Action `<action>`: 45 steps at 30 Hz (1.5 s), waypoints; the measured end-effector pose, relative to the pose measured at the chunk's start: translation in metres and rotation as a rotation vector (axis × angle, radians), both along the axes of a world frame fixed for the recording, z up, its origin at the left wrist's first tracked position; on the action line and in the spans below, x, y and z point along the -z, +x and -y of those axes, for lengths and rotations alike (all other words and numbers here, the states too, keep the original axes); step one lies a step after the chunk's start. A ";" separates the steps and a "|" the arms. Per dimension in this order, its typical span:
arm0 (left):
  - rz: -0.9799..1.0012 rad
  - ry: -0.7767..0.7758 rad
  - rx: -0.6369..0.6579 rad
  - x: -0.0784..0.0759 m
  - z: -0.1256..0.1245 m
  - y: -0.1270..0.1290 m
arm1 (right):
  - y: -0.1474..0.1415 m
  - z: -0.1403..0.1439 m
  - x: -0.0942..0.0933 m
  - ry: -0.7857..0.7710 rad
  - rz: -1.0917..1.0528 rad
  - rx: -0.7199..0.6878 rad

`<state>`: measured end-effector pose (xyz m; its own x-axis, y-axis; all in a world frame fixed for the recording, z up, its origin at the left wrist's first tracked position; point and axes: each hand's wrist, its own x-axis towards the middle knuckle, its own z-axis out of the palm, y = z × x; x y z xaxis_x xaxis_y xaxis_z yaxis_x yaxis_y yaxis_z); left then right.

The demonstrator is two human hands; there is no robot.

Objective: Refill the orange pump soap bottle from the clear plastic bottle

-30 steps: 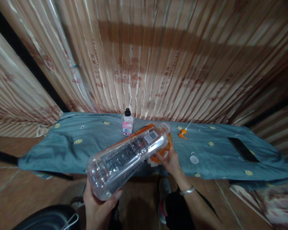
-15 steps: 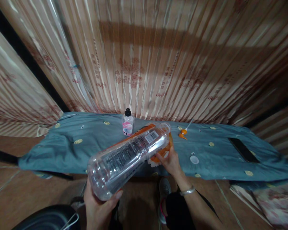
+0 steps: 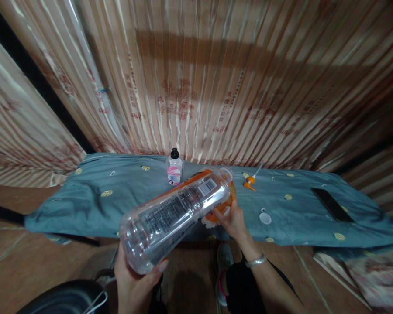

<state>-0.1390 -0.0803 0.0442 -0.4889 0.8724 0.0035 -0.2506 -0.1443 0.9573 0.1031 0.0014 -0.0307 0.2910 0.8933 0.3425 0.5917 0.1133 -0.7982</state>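
Observation:
A large clear plastic bottle (image 3: 173, 220) with dark print and a barcode lies tilted in the air, its neck up to the right. My left hand (image 3: 134, 279) is closed around its base at the lower left. Near the neck, my right hand (image 3: 233, 220) grips an orange container (image 3: 228, 204) with a pale, ruffled lower edge. The bottle hides much of this container, so its kind and its opening do not show. To the right, an orange pump head (image 3: 249, 181) with a pale tube lies on the cloth.
A small clear bottle (image 3: 174, 170) with a black cap and pink label stands behind on the blue-green cloth (image 3: 291, 218). A white disc (image 3: 265, 218) and a black phone (image 3: 332, 205) lie to the right. Striped curtains (image 3: 196, 87) hang behind. A dark round object (image 3: 68, 298) is at lower left.

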 end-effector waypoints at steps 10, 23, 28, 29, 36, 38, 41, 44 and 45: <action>0.019 0.025 0.011 0.010 -0.003 -0.007 | -0.001 0.001 -0.002 0.014 0.003 -0.012; 0.006 0.000 0.002 0.008 -0.002 -0.006 | -0.001 0.001 -0.003 0.014 -0.009 -0.009; -0.025 -0.013 -0.011 0.000 0.000 0.000 | 0.000 0.000 0.000 0.012 0.011 -0.007; -0.027 -0.018 -0.012 0.000 0.000 0.000 | 0.000 0.000 0.000 0.015 0.016 -0.008; -0.022 -0.004 -0.017 0.006 -0.001 -0.004 | 0.000 0.000 0.000 0.010 0.008 0.001; -0.013 0.004 0.002 0.008 -0.001 -0.006 | 0.000 0.000 0.001 0.017 0.013 0.002; -0.012 -0.009 0.011 0.007 -0.001 -0.006 | 0.000 0.000 0.002 0.033 0.032 0.010; -0.021 -0.032 -0.003 0.002 0.000 -0.003 | 0.000 0.000 0.000 0.023 0.045 0.008; -0.016 -0.033 -0.003 0.000 0.001 -0.002 | 0.000 0.000 0.000 0.019 0.047 0.007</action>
<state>-0.1410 -0.0811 0.0439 -0.4912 0.8709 -0.0176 -0.2345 -0.1127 0.9656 0.1034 0.0012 -0.0306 0.2802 0.8846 0.3729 0.6296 0.1238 -0.7670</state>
